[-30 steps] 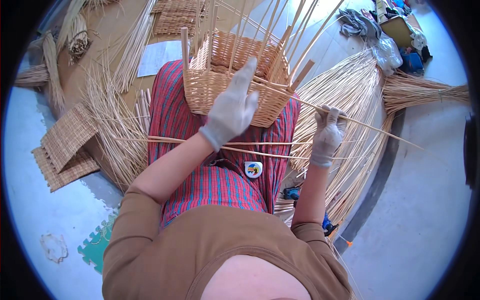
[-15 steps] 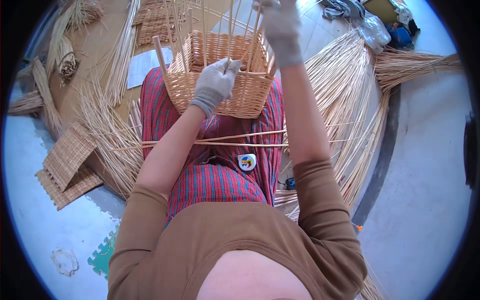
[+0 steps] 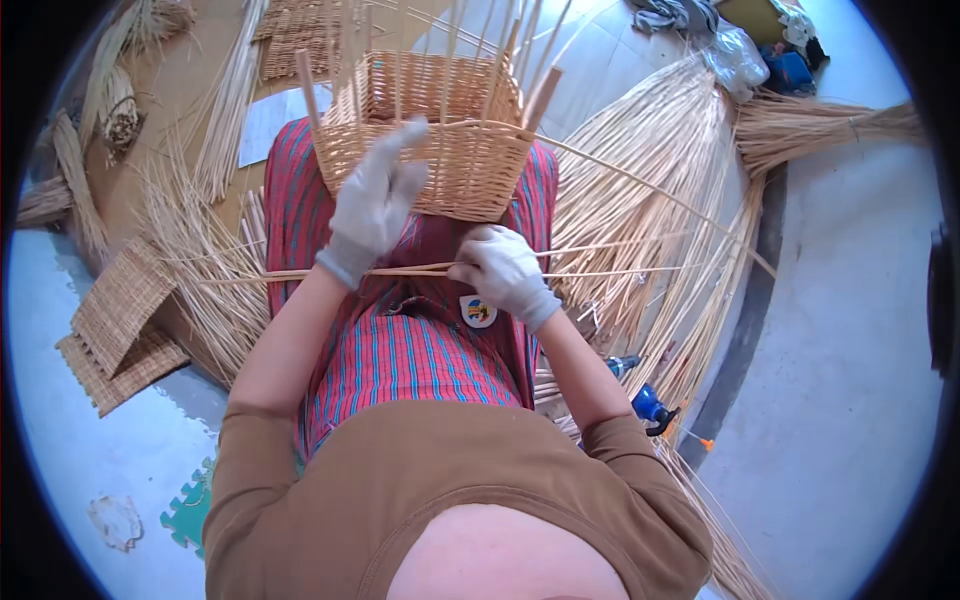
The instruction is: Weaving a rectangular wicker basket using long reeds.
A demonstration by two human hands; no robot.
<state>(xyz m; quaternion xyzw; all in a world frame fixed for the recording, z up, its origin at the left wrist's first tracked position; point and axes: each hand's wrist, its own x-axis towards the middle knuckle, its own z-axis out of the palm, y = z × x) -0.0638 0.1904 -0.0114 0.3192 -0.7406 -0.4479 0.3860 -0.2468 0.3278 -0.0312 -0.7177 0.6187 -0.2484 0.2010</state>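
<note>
A woven wicker basket [image 3: 425, 165] rests tilted on my knees, its upright stakes [image 3: 445, 70] pointing up and away. My left hand [image 3: 375, 200], in a pale work glove, is raised before the basket's front wall with its fingers apart. My gloved right hand [image 3: 500, 268] has come down to my lap, its fingers closed on thin wicker rods [image 3: 420, 269] lying across my thighs. A loose long rod [image 3: 660, 192] sticks out from the basket's front right corner toward the lower right. A white tape measure [image 3: 478, 312] lies on my lap just below the right hand.
Large bundles of wicker strands [image 3: 640, 140] fan over the floor on the right; more strands [image 3: 215, 290] lie on the left. Woven mats [image 3: 125, 310] sit at the far left. A blue tool [image 3: 652, 408] is beside my right forearm. A plastic bag [image 3: 735, 62] stands at the back right.
My right hand has dropped from above the basket's far right to the rods on my lap. My left hand has let go of the basket's front and its stake, moving left and nearer.
</note>
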